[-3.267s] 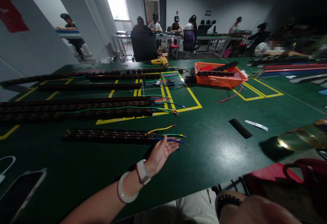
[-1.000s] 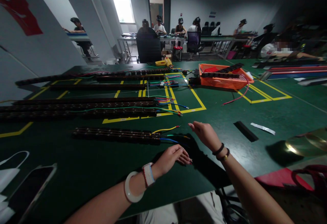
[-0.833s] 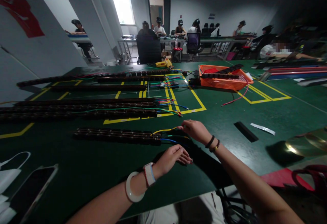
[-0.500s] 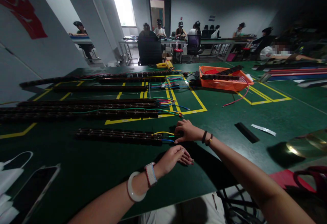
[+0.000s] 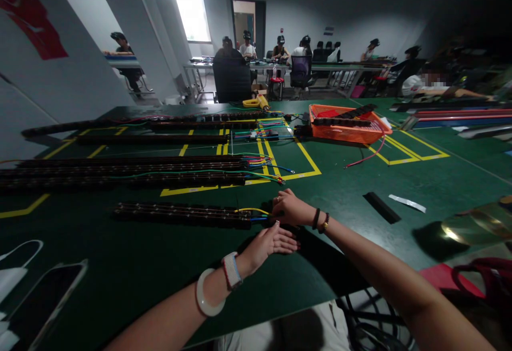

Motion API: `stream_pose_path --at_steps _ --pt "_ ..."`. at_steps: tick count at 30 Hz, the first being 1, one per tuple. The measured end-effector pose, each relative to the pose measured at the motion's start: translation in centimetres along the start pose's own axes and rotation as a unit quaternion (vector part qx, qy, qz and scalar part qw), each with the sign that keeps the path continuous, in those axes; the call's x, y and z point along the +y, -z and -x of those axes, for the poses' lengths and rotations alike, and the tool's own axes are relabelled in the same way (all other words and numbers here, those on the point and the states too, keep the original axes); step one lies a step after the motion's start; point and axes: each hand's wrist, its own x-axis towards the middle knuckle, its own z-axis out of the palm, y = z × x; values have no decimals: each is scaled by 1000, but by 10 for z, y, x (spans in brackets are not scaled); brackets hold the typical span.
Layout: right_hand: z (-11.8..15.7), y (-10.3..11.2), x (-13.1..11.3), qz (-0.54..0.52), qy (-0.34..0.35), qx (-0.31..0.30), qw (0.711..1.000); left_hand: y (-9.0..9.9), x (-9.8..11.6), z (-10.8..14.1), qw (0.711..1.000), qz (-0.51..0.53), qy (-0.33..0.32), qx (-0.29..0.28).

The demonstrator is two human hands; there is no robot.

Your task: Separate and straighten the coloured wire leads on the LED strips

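A seated worker is gathering the coloured lead wires (image 5: pixel 259 213) trailing from the right-hand end of a short dark terminal strip (image 5: pixel 182 214) lying on the near part of a green workbench (image 5: pixel 344 233). The right hand (image 5: pixel 291 208) is curling over the wire ends, fingers closed on them, while the left hand (image 5: pixel 269 242) is resting just in front of the strip's end with fingers extended and holding nothing, its tips near the blue lead. The risk here, as it appears, is that a pull on the bunched leads is going to drag the unrestrained strip across the mat or strain the wires where they enter it, since the free hand is not pressing the strip down; the thin yellow wire (image 5: pixel 253 210) arching above the rest also looks liable to slip out of the grasp. Longer strips (image 5: pixel 120 172) are lying in rows farther back inside yellow floor-tape boxes (image 5: pixel 304 153), with an orange basket (image 5: pixel 346 124) and a yellow heat gun (image 5: pixel 254 102) beyond. A phone (image 5: pixel 44 300) and a face mask (image 5: pixel 12 271) are sitting at the near left edge. Other workers (image 5: pixel 248 49) are sitting at tables across a dim hall lit by a tall window (image 5: pixel 188 7).
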Motion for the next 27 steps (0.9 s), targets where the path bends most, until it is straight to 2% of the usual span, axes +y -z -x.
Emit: stream_pose_path --at_steps 3,7,9,13,17,21,25,27 --pt "4 -1 -12 77 10 36 996 0 2 -2 997 80 -1 16" --pt "11 -11 -28 201 40 55 977 2 -1 -5 979 182 -61 75" --pt "14 -18 -36 241 44 64 967 4 -4 -6 970 203 -81 109" --pt "19 -28 -48 285 36 83 954 7 -8 -9 964 205 -78 149" --pt "26 -35 -53 298 43 97 948 6 -7 -10 961 219 -87 143" --pt "37 -40 -52 283 14 134 949 5 -4 -11 965 216 -92 121" --pt "48 -30 -51 226 -21 139 964 5 -2 -11 972 197 -88 91" --pt "55 -22 -51 187 -61 159 968 5 -1 -9 974 191 -86 87"
